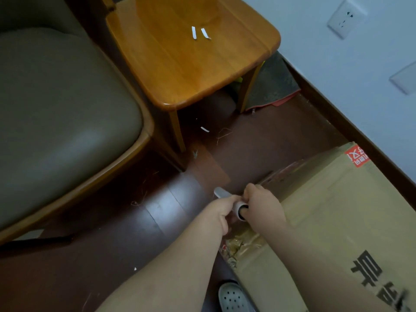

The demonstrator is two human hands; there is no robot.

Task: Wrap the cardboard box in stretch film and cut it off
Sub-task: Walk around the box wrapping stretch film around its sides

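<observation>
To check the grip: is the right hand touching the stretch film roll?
Touching. The head view shows the right hand closed around the near end of the stretch film roll, its fingers curled over it, no gap visible.

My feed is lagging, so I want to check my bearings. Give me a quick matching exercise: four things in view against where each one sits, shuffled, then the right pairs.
Things:
1. film roll
2. cardboard box
3. two white strips
4. wall socket

Places:
A. on the wooden stool
B. on the floor by the wall, lower right
C. between the left hand and right hand
D. on the pale wall, upper right

Pairs: 1-C, 2-B, 3-A, 4-D
</observation>
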